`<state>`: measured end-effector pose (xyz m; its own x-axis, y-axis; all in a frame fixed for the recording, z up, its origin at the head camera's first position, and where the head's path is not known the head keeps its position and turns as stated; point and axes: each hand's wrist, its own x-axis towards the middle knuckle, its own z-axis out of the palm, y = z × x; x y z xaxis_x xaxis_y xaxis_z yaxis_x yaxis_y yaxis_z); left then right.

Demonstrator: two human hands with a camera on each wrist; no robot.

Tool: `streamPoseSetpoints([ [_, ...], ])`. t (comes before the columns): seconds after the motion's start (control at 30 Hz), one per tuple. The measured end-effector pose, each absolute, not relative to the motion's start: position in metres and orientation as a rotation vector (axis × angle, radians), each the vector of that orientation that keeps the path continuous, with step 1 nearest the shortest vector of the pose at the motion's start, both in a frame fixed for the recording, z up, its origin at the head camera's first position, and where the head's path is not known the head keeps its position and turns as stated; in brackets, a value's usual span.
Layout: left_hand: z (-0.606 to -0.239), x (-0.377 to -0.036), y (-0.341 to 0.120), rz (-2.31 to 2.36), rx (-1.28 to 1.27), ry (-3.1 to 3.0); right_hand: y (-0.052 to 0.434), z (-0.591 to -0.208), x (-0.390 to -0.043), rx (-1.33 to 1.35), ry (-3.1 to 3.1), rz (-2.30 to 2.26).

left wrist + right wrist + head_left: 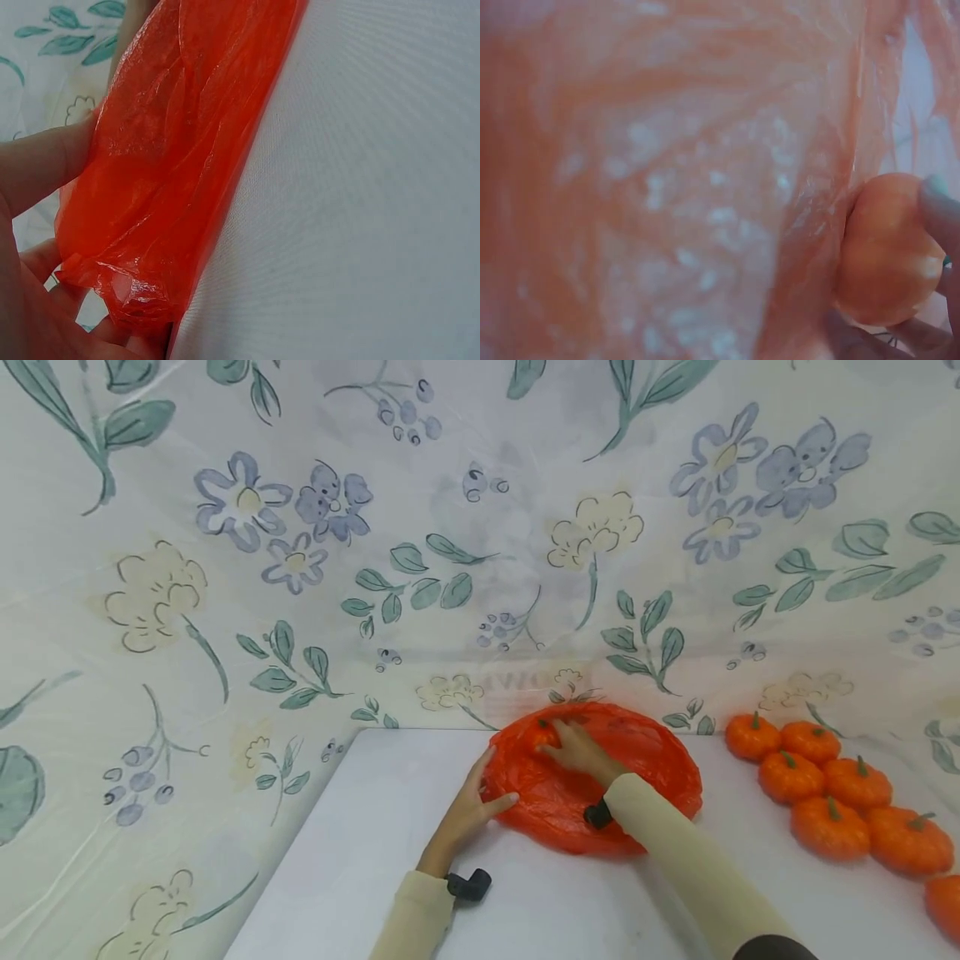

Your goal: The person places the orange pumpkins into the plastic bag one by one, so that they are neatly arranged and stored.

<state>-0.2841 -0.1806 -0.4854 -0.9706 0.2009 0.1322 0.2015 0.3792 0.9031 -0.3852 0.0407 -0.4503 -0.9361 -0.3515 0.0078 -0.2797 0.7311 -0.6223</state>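
Note:
A red plastic bag (540, 810) lies spread open on the white table, its thin, crumpled wall filling much of both wrist views. My left hand (467, 810) holds the bag's left side, thumb apart from the fingers. In the left wrist view, the thumb (45, 165) touches the red film (172, 165), and the other fingers reach round its crumpled lower end. Inside the bag's opening, my right hand (581, 750) grips a small orange pumpkin (545, 737) with a green stem. The right wrist view shows that pumpkin (889, 251) between thumb and fingers, close against the film.
Several orange pumpkins (831, 828) sit in two slanting rows on the table's right side, with another pumpkin (947, 902) cut off by the frame's edge. A flower-printed cloth (450, 635) hangs behind the white table (390, 827) and along its left.

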Motion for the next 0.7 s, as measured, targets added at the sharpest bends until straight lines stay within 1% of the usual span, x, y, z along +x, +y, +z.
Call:
streamPoseSetpoints([
  [0.27, -0.487, -0.283, -0.181, -1.701, -0.354, -2.597, 0.045, -0.452, -0.382, -0.582, 2.786, -1.012],
  [0.5, -0.485, -0.287, -0.177, -1.72, -0.366, -2.601, 0.053, -0.451, -0.381, -0.519, 2.75, -1.051],
  [0.7, -0.486, -0.285, -0.178, -1.709, -0.341, -2.618, 0.054, -0.453, -0.379, -0.539, 2.738, -1.026],
])
